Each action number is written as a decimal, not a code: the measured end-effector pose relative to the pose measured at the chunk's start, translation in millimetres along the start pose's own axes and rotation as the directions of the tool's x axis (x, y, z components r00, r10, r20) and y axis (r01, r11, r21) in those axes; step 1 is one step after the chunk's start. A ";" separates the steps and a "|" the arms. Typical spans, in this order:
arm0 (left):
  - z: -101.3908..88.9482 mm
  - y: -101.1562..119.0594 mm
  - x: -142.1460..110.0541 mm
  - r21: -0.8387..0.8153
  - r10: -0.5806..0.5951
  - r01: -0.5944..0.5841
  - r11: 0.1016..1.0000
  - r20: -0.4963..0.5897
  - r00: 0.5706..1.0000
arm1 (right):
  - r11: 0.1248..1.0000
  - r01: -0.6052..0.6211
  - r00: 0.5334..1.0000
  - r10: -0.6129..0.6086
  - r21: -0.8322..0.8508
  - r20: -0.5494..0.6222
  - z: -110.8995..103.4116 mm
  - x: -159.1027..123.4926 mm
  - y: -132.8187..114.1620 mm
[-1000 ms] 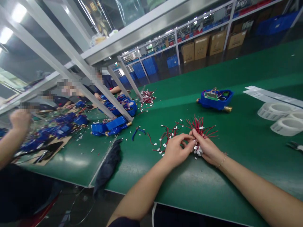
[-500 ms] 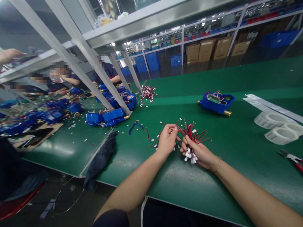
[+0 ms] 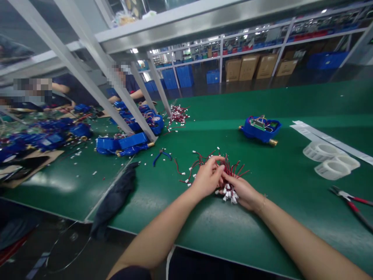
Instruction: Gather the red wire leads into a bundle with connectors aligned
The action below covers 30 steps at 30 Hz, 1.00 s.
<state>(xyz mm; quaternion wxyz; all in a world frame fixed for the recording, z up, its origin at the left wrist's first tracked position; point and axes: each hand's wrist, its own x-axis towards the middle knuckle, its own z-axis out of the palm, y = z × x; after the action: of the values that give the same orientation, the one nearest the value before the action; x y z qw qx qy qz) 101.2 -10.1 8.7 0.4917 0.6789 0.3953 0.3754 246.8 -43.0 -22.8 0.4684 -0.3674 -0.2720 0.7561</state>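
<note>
My right hand (image 3: 243,191) is closed around a bundle of short red wires (image 3: 231,171) with white connectors at the lower ends (image 3: 229,194), held just above the green table (image 3: 262,225). My left hand (image 3: 207,177) is pressed against the bundle's left side, fingers pinched on one of its wires. Loose red wires (image 3: 190,165) lie on the table just left of my hands.
A blue meter housing (image 3: 260,129) with brass fittings sits behind my hands. Label rolls (image 3: 328,157) and red-handled pliers (image 3: 351,202) lie at the right. Blue-handled cutters (image 3: 161,155), more blue housings (image 3: 125,143), a dark cloth (image 3: 115,198) and seated co-workers are at the left.
My left hand has come down from the raised wire tips onto the bundle's side. The bundle and right hand have sunk closer to the table. The camera has swung slightly.
</note>
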 end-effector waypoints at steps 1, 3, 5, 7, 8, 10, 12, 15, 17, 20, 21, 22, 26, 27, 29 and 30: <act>7.7 -2.0 -1.7 0.059 0.031 -0.028 0.998 -0.041 0.999 | 1.000 0.003 1.000 -0.003 -0.001 -0.007 2.0 -0.7 3.1; 15.1 -5.9 -2.9 0.147 0.099 -0.082 0.986 -0.112 0.989 | 1.000 0.010 1.000 -0.010 0.005 -0.027 4.4 -1.6 5.9; 11.0 -9.3 -0.4 0.145 0.136 -0.121 0.982 -0.103 0.985 | 1.000 0.016 0.999 -0.016 0.016 -0.047 4.6 -1.9 3.1; -4.8 -12.3 5.8 0.127 0.138 -0.126 0.984 -0.088 0.986 | 0.999 0.040 0.997 -0.037 0.034 -0.071 3.3 -2.2 -4.3; -16.5 -14.1 10.0 0.183 0.140 -0.118 0.976 -0.109 0.984 | 0.997 0.063 0.995 -0.059 0.045 -0.086 2.4 -2.3 -8.9; -44.2 -18.9 19.3 0.415 0.165 -0.075 0.907 -0.186 0.969 | 0.991 0.120 0.987 -0.112 0.063 -0.118 0.1 -2.1 -18.4; -70.1 -25.6 28.1 0.644 0.197 -0.012 0.765 -0.215 0.957 | 0.982 0.165 0.980 -0.152 0.093 -0.132 -3.0 -0.7 -25.6; -90.4 -36.2 38.1 0.758 0.143 0.050 0.651 -0.188 0.972 | 0.972 0.172 0.981 -0.154 0.163 -0.120 -9.3 3.2 -29.8; -91.4 -40.3 42.0 0.801 0.084 0.097 0.591 -0.181 0.980 | 0.968 0.161 0.984 -0.141 0.194 -0.110 -13.6 5.8 -29.0; -89.2 -37.5 41.4 0.845 0.016 0.185 0.501 -0.223 0.975 | 0.962 0.174 0.982 -0.154 0.211 -0.108 -19.3 8.7 -26.2; -90.6 -34.1 38.6 0.853 0.003 0.217 0.474 -0.248 0.969 | 0.959 0.182 0.981 -0.161 0.218 -0.111 -21.1 9.5 -25.4; -93.6 -29.8 34.1 0.858 -0.005 0.248 0.449 -0.276 0.961 | 0.956 0.189 0.979 -0.167 0.225 -0.115 -23.0 10.2 -24.7; -113.0 -10.9 1.4 0.855 -0.010 0.364 0.368 -0.388 0.922 | 0.946 0.201 0.975 -0.166 0.255 -0.150 -30.6 14.3 -23.8; -116.0 -7.7 -8.7 0.853 -0.015 0.381 0.357 -0.402 0.916 | 0.943 0.205 0.973 -0.166 0.262 -0.163 -32.2 15.4 -23.8; -115.1 -5.5 -27.8 0.854 -0.042 0.383 0.351 -0.394 0.918 | 0.938 0.212 0.969 -0.165 0.274 -0.184 -34.7 17.4 -24.0; -110.8 -6.4 -36.1 0.858 -0.060 0.371 0.355 -0.375 0.925 | 0.937 0.212 0.968 -0.162 0.279 -0.190 -35.4 18.2 -24.0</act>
<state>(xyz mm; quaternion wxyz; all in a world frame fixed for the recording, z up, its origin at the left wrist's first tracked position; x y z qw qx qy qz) -14.1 -0.3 24.2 0.0181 0.7166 0.6875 0.1162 282.4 -14.2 -30.7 0.6089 -0.3262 -0.1498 0.7074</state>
